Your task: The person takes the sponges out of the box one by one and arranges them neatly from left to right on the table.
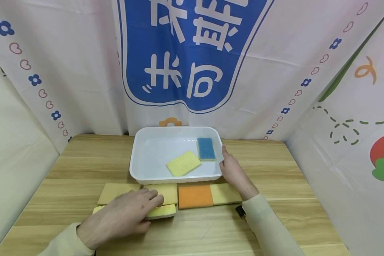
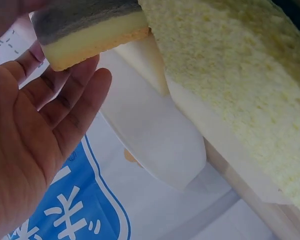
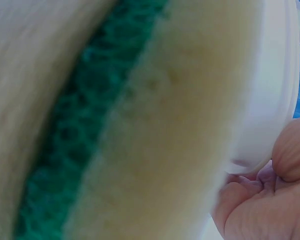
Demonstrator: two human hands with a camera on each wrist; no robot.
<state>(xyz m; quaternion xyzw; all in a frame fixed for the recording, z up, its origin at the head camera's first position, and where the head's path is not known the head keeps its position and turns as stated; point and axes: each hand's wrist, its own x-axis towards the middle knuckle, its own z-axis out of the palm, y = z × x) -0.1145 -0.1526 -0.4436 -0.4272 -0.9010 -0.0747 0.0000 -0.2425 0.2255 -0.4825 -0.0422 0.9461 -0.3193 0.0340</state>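
Note:
In the head view my left hand (image 1: 121,215) reaches over the front-left sponges. Its thumb and fingers pinch a yellow sponge with a grey layer (image 1: 161,212), slightly tilted in front of the row. The left wrist view shows this grey-and-yellow sponge (image 2: 95,30) between thumb and fingers. My right hand (image 1: 234,174) grips the right rim of a white tray (image 1: 176,179). Inside the tray lie a yellow sponge (image 1: 183,164) and a blue-topped sponge (image 1: 206,149). Most of the right hand's fingers are hidden in the head view.
Along the tray's front edge lie a pale yellow sponge (image 1: 118,192), another yellow sponge (image 1: 166,192), an orange sponge (image 1: 195,196) and a right-end yellow sponge (image 1: 224,193). A printed cloth (image 1: 92,81) hangs behind the wooden table (image 1: 262,160).

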